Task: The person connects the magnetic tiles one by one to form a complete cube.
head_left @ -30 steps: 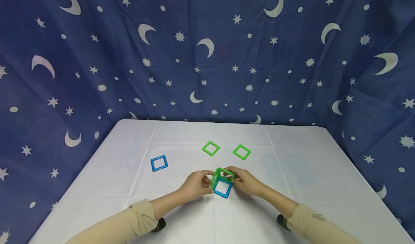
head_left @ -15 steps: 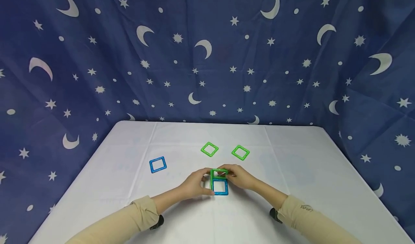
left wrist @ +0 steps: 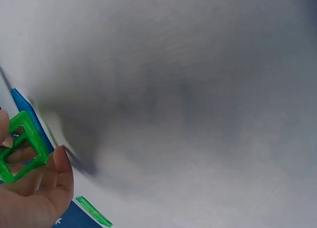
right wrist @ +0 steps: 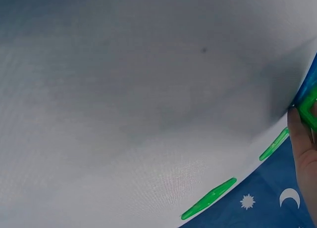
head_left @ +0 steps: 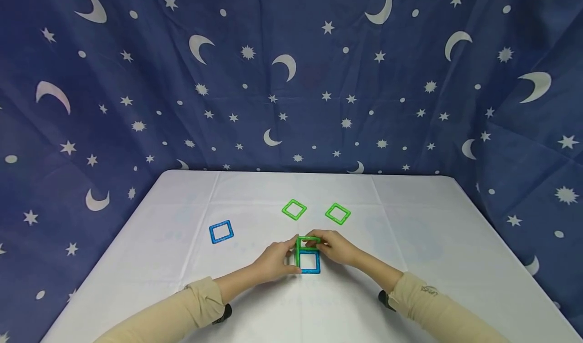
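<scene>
In the head view, a blue square frame tile (head_left: 310,271) lies at the table's near middle, with one green square tile (head_left: 298,254) upright along its left edge. Another green tile (head_left: 310,239) stands at its back edge. My left hand (head_left: 273,262) pinches the left green tile, with the thumb by the blue tile's near corner. The right hand (head_left: 339,247) holds the back green tile at its right side. From the left wrist, the green tile (left wrist: 35,139) shows between fingers and thumb, above the blue tile (left wrist: 32,116). Some right fingertips are hidden behind the back tile.
Two loose green square tiles (head_left: 294,210) (head_left: 338,214) lie flat beyond the hands. A loose blue tile (head_left: 221,231) lies to the left. The white-covered table (head_left: 391,282) ends at a dark blue curtain (head_left: 291,80) with moons and stars.
The joined tiles have turned from a slanted pose to square-on and shifted slightly left, both hands moving with them. Over the last half second they have hardly moved. The loose tiles stay put.
</scene>
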Demonstrator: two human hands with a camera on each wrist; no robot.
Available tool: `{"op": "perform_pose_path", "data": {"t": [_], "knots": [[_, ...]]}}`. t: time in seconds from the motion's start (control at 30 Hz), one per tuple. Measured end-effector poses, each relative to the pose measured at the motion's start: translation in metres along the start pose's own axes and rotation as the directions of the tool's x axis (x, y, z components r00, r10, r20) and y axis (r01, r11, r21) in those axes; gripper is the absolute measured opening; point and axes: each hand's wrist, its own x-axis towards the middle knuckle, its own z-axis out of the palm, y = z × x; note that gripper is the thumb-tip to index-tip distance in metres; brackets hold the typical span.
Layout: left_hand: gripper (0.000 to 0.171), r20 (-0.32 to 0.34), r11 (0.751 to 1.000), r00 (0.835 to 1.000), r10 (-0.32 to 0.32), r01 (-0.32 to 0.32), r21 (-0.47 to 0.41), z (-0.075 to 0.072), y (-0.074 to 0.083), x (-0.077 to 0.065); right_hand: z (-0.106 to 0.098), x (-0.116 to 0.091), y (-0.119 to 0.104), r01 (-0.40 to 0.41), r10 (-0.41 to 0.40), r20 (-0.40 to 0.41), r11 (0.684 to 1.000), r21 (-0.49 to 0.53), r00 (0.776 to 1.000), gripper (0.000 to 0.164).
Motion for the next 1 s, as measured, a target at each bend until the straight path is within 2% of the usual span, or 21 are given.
{"op": "perform_pose_path", "data": {"t": [0.13, 0.33, 0.53, 1.0], "knots": [[0.082, -0.003, 1.0, 1.0, 0.0, 0.0, -0.01, -0.0011, 0.0016, 0.0005, -0.0004, 0.0008, -0.0005, 0.003, -0.003, 0.001, 1.0, -0.007, 1.0, 0.031], [0.084, -0.012, 0.996, 1.0, -0.02, 0.019, -0.088, 0.002, -0.0022, -0.0015, 0.0012, 0.001, 0.001, -0.011, 0.011, 0.0, 1.0, -0.028, 1.0, 0.032], [0.079, -0.043, 0.992, 0.999, -0.024, 0.018, -0.122, 0.0049, -0.0058, -0.001, -0.0001, 0.0008, 0.0004, -0.004, 0.003, -0.015, 1.0, -0.028, 1.0, 0.03], [0.076, -0.081, 0.985, 0.995, -0.066, 0.052, -0.163, 0.007, -0.0064, -0.0003, -0.0039, 0.0023, 0.0016, -0.061, 0.059, -0.113, 0.998, -0.013, 0.992, 0.025]]}}
